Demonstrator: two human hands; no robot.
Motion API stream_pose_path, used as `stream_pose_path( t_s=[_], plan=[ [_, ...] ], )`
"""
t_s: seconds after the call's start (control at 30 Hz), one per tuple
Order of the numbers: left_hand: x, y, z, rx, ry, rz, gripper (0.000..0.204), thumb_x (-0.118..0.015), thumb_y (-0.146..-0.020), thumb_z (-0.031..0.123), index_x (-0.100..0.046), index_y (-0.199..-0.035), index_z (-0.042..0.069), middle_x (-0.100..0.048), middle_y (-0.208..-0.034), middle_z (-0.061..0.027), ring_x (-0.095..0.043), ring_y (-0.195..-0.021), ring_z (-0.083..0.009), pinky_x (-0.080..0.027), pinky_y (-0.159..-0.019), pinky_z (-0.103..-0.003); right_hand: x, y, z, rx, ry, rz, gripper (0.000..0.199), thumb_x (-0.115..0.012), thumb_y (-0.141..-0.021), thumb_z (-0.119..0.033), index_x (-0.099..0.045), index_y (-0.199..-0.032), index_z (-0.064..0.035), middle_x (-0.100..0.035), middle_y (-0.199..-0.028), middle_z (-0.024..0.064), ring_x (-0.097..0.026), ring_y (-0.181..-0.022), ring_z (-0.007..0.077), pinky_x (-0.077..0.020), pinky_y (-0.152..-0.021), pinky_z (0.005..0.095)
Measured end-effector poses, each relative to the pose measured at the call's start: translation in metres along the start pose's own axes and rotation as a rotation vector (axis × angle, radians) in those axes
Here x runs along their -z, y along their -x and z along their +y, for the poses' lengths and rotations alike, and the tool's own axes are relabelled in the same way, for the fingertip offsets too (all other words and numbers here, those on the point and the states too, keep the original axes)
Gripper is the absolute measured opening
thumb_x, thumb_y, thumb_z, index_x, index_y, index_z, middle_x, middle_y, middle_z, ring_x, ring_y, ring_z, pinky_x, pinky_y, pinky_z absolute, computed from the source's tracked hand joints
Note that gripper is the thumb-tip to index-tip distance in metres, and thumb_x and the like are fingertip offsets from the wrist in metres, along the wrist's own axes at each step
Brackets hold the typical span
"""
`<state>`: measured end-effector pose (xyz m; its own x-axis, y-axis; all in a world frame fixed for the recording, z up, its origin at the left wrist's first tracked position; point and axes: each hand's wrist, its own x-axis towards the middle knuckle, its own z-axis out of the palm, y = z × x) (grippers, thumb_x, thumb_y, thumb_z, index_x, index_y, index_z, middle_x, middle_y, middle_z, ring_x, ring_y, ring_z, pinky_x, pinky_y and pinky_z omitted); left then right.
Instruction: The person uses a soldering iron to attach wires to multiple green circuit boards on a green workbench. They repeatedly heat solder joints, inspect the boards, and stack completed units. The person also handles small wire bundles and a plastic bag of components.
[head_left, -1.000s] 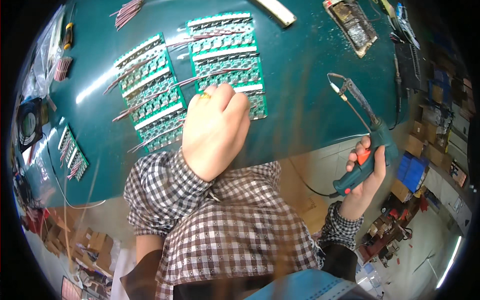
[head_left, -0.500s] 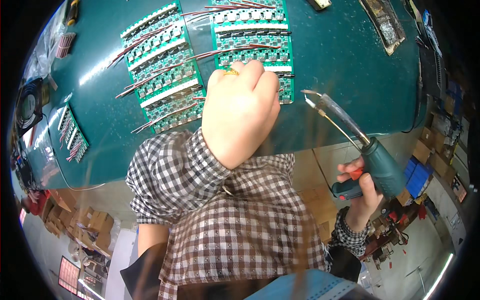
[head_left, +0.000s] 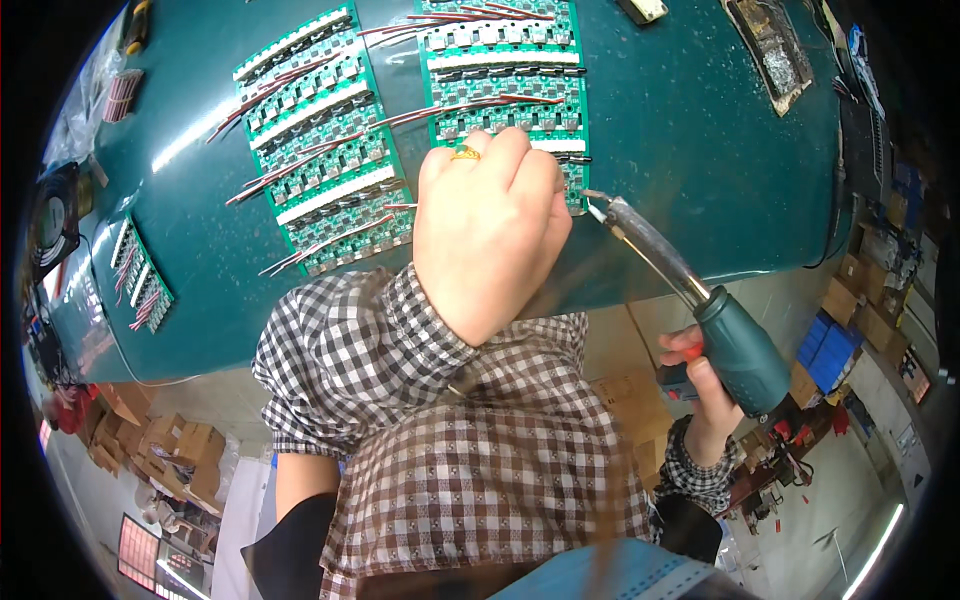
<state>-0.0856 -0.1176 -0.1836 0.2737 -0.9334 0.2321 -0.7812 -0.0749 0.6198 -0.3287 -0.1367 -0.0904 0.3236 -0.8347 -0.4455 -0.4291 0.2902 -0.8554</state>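
My right hand [head_left: 712, 400] grips a green soldering gun [head_left: 740, 350] with a red trigger. Its tip, with a thin feed tube beside it, is at the lower right edge of a green circuit board panel [head_left: 505, 85]. Over that panel's lower part is my left hand [head_left: 490, 220], with a yellow ring on one finger. Its fingers are curled closed, and what they pinch is hidden beneath the hand. To the left lies a second circuit board panel [head_left: 325, 155]. Red and black wires [head_left: 300, 165] lie in bunches across both panels.
The green table [head_left: 680, 120] curves along its near edge. A smaller board strip [head_left: 140, 275] and a wire bundle [head_left: 122, 95] lie at left, near a black fan [head_left: 55, 220]. At the far right sits a worn metal tray [head_left: 765, 50]; a small block [head_left: 642, 10] is at the far edge.
My right hand has brought the soldering gun left, its tip now at the panel's edge. My left hand has shifted slightly right and nearer, still closed.
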Motion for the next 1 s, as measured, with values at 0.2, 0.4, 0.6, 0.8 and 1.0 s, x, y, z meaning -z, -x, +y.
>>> stream_pose_path(
  t_s=[0.2,0.4,0.6,0.8,1.0],
  plan=[
    [-0.004,0.001,0.000,0.020,-0.006,0.033,0.018,-0.069,-0.065,0.004,-0.056,-0.074,0.010,-0.053,-0.073,-0.0039,-0.054,-0.071,-0.0242,-0.037,-0.062,-0.037,-0.008,0.000,-0.004,0.032,0.106,0.024,0.041,-0.064,-0.083,-0.020,-0.056,-0.111,0.0085,-0.064,-0.089,0.0157,-0.065,-0.079,0.0251,-0.0537,-0.066,0.0324],
    [-0.003,0.001,0.001,0.032,0.017,0.044,0.017,-0.068,-0.065,0.004,-0.056,-0.074,0.010,-0.053,-0.072,-0.0038,-0.053,-0.070,-0.0239,-0.036,-0.063,-0.036,-0.004,0.002,-0.002,-0.030,0.120,0.019,0.035,-0.064,-0.082,-0.016,-0.057,-0.107,0.0070,-0.064,-0.088,0.0146,-0.056,-0.065,0.0141,-0.0445,-0.055,0.0252],
    [-0.004,0.002,0.002,0.063,0.023,0.060,0.017,-0.069,-0.065,0.004,-0.056,-0.073,0.010,-0.053,-0.072,-0.0032,-0.053,-0.069,-0.0231,-0.035,-0.063,-0.035,0.000,0.000,0.001,0.004,0.101,0.017,0.041,-0.078,-0.072,-0.004,-0.059,-0.106,0.0079,-0.068,-0.092,0.0174,-0.068,-0.088,0.0231,-0.0550,-0.080,0.0348],
    [-0.008,0.003,0.002,0.061,0.024,0.076,0.018,-0.069,-0.065,0.004,-0.055,-0.074,0.011,-0.052,-0.072,-0.0023,-0.051,-0.069,-0.0218,-0.034,-0.063,-0.035,0.001,0.002,0.009,0.000,0.146,0.031,0.043,-0.079,-0.069,-0.002,-0.057,-0.104,0.0071,-0.069,-0.093,0.0172,-0.068,-0.087,0.0209,-0.0547,-0.081,0.0332],
    [-0.008,0.003,0.002,0.056,0.033,0.082,0.019,-0.069,-0.065,0.004,-0.055,-0.074,0.011,-0.051,-0.073,-0.0019,-0.051,-0.069,-0.0214,-0.033,-0.063,-0.035,-0.002,0.003,0.003,-0.051,0.116,0.049,0.043,-0.079,-0.069,-0.001,-0.056,-0.105,0.0075,-0.068,-0.093,0.0179,-0.068,-0.087,0.0210,-0.0550,-0.080,0.0332]
  ],
)
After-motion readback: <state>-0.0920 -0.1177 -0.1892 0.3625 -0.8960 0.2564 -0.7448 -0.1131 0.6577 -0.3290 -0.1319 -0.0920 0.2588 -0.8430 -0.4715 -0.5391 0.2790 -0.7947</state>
